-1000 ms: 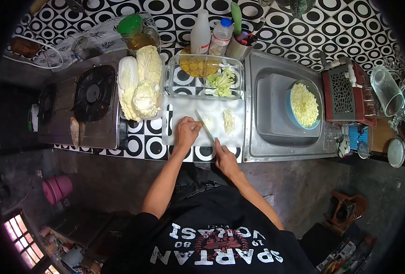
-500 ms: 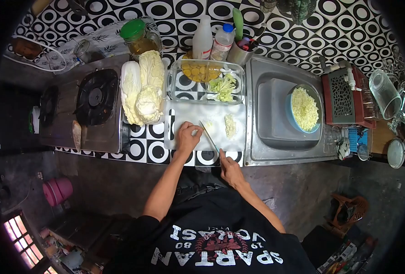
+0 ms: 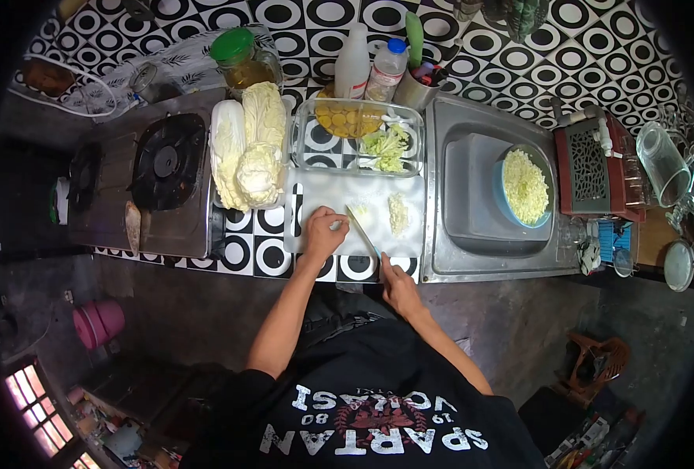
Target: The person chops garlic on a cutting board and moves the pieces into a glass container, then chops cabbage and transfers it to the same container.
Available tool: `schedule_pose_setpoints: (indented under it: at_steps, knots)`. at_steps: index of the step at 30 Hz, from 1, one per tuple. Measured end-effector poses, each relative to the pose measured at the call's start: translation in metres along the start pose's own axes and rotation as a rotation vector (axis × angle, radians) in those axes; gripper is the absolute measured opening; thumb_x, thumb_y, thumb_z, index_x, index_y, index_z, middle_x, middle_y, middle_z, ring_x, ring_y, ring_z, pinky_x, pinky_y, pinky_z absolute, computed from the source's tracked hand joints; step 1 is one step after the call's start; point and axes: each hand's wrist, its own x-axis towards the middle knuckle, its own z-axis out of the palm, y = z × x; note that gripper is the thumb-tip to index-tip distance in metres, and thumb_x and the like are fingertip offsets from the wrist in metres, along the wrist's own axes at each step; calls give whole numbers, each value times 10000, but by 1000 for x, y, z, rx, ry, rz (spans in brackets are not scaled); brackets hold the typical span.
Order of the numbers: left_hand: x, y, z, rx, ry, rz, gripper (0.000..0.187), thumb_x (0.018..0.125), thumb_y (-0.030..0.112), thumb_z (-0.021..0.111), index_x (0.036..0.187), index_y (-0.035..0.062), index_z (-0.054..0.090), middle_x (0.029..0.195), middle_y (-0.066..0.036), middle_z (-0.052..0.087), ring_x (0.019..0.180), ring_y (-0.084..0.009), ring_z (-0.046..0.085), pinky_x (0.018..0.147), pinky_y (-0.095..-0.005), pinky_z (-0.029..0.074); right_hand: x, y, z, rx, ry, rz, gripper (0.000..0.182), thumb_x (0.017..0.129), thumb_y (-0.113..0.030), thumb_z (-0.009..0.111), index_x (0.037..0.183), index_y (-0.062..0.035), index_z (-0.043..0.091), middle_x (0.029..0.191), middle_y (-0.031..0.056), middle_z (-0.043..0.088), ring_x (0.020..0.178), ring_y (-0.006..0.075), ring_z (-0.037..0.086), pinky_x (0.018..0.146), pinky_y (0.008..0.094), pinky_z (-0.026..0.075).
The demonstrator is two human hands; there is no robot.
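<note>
A white cutting board (image 3: 300, 236) lies on the tiled counter in front of me. My right hand (image 3: 401, 289) grips a knife (image 3: 364, 229) by its handle, the blade angled up and left over the board. Just left of the blade, my left hand (image 3: 326, 232) is closed, fingertips pinched beside a small pale piece that I cannot make out well. A few chopped bits (image 3: 362, 209) lie by the blade tip. A small heap of chopped cabbage (image 3: 398, 215) rests on the board's right side. Behind the board, a glass dish (image 3: 297, 156) holds leafy trimmings (image 3: 388, 147).
Whole napa cabbages (image 3: 254, 148) fill a tray at left, beside the gas stove (image 3: 164, 162). To the right, a bowl of chopped cabbage (image 3: 525, 187) stands in the sink (image 3: 460, 262). Bottles (image 3: 353, 62) and a green-lidded jar (image 3: 237, 59) stand at the back.
The view has shifted slightly. The knife stays close to my left hand, and more small pale bits show beside its blade. Both hands keep nearly the same pose.
</note>
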Motion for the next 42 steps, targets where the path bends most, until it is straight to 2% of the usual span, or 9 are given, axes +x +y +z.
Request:
schedule_pose_setpoints:
  at_steps: [6,9,13,18,20,24,32,33,42]
  knots:
    - [0,0,0,-108,2,-81,131,661,87,727,788,83,695,739,-68,587,639,-207,572,587,-297,463,7,-7,-3,54,56,3,723,682,50,547,1358,-54,313,807,199,538,690,386,571,615,459,471]
    - [1,3,0,-109,-6,-127,134,647,76,733,776,75,696,745,-68,595,639,-203,570,595,-300,465,5,-8,-2,89,55,-68,728,678,61,538,1360,-44,307,794,198,532,690,382,568,613,455,465]
    - [1,3,-2,-80,-29,-123,116,631,33,718,737,67,685,726,-78,575,671,-228,571,615,-314,473,9,-2,11,43,34,-37,736,672,58,538,1362,-47,305,821,201,535,698,385,571,627,450,474]
    - [1,0,-2,-30,-28,-54,114,640,89,735,750,95,706,718,-57,580,632,-198,564,589,-296,457,23,-11,6,27,69,-26,712,667,94,523,1343,-38,344,785,181,532,657,358,552,605,433,450]
    - [1,-2,-1,-24,-29,-61,114,639,91,736,749,97,706,714,-56,577,629,-198,562,587,-297,457,14,-3,9,14,-3,3,774,668,33,556,1381,-87,279,881,203,545,728,402,578,650,460,480]
    - [0,-3,0,-17,-7,-46,118,642,91,736,755,92,705,719,-60,582,632,-197,567,586,-297,461,2,0,4,-16,-15,27,769,670,32,557,1379,-88,285,887,206,545,726,398,579,650,454,482]
    - [1,-3,1,-119,-4,-132,123,648,78,734,766,74,700,739,-70,597,648,-196,588,608,-286,476,12,-14,-8,53,81,-57,742,673,55,553,1365,-57,308,779,190,544,673,378,568,626,441,477]
    - [0,-3,2,-95,-2,-126,122,646,75,733,763,74,699,736,-70,596,647,-196,589,611,-284,477,8,-14,-7,56,18,-42,751,673,47,560,1369,-64,302,800,200,541,675,381,568,623,448,473]
    - [-1,-5,0,-9,-7,-19,113,660,53,698,771,74,703,736,-69,591,644,-198,579,601,-290,468,30,-15,5,-57,-52,16,806,660,14,604,1385,-99,272,904,217,545,738,416,585,650,467,492]
